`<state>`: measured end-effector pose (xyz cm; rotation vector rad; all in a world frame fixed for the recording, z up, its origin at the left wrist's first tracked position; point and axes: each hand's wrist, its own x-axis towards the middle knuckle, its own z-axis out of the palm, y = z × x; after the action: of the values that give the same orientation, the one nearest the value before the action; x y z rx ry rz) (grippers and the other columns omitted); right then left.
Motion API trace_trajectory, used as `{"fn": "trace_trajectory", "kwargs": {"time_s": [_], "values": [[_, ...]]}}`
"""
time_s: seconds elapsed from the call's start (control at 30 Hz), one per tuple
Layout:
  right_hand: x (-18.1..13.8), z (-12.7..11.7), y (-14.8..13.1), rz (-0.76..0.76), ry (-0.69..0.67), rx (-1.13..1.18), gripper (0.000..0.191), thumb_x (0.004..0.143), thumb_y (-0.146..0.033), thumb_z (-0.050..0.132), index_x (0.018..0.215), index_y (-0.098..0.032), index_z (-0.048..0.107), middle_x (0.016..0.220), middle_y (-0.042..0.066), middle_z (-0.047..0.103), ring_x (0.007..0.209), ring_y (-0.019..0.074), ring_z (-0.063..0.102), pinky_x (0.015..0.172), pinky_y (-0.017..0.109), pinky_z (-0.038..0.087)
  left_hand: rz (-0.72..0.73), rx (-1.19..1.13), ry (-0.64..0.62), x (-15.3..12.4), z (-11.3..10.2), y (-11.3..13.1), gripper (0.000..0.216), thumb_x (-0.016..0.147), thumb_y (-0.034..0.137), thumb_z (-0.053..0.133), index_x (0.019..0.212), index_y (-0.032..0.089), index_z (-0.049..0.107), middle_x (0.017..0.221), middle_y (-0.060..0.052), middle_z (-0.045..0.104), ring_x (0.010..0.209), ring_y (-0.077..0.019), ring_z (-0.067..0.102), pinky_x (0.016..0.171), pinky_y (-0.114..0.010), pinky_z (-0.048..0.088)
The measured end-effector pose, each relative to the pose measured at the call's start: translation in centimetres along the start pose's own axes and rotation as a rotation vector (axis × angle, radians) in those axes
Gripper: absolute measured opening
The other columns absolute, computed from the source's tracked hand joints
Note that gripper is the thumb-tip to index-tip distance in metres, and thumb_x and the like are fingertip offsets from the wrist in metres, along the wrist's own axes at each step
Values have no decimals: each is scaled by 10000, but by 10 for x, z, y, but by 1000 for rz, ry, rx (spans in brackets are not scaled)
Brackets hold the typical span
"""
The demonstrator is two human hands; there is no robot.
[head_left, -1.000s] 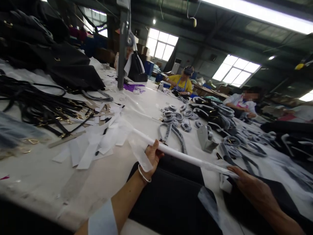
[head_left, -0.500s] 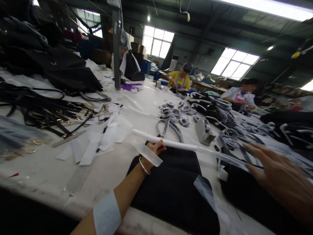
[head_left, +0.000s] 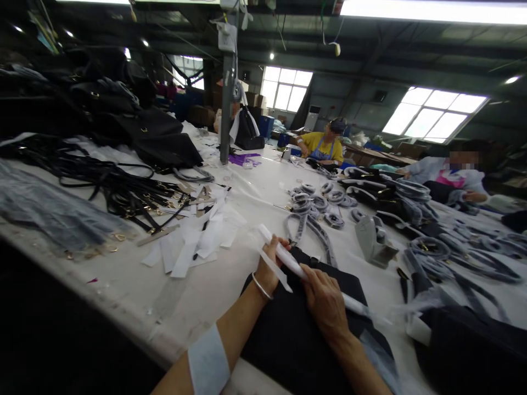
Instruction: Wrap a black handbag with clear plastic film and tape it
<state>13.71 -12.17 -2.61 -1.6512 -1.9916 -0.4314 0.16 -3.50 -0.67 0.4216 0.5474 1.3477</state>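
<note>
The right hand [head_left: 325,299], spread open off to the side half a second ago, is now closing on the thin white paper-wrapped roll [head_left: 290,263], just beside the left hand [head_left: 272,264]. The roll is slanting above the flat black leather panel [head_left: 284,334]. The left fingers are curling round it near its upper end, which is sticking out past them, and the right fingers are gripping it lower down. Loose white paper strips [head_left: 197,244] are lying to the left on the white worktable [head_left: 135,280], and a grey tape dispenser [head_left: 373,244] is sitting to the right.
</note>
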Motion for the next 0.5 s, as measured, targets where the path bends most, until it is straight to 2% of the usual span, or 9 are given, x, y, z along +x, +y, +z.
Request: {"fn": "trace_trajectory", "kwargs": {"time_s": [0.13,0.27,0.37,0.43,0.5], "values": [[-10,5,4,25,56,-53,293,935,-202,432,1195,-230,564,1050,59,656,951,217,585,864,369,375,45,-158,172,18,-10,21,306,813,437,651,856,142,581,771,-48,649,734,-155,649,694,-274,523],[-10,7,5,30,56,-50,292,922,-196,451,1189,-231,563,1027,54,661,929,220,578,871,380,365,54,-176,221,28,-21,38,230,906,340,520,847,132,597,806,-69,668,737,-142,657,708,-260,520],[-11,8,6,32,60,-55,288,912,-196,460,1178,-228,567,1008,54,664,914,225,577,864,383,367,129,65,210,32,-28,47,229,921,295,475,854,134,623,836,-88,679,781,-165,661,743,-275,511],[-12,9,7,42,72,-60,277,909,-199,462,1161,-222,573,995,58,666,909,230,579,862,387,367,219,281,208,33,-33,53,164,880,241,539,779,153,634,807,-76,666,820,-173,652,774,-257,493],[-14,10,8,51,86,-62,269,904,-202,470,1151,-214,576,988,63,666,907,236,578,861,393,367,287,392,228,34,-37,59,133,817,182,619,685,176,604,735,-57,631,854,-182,642,792,-232,475]]}}
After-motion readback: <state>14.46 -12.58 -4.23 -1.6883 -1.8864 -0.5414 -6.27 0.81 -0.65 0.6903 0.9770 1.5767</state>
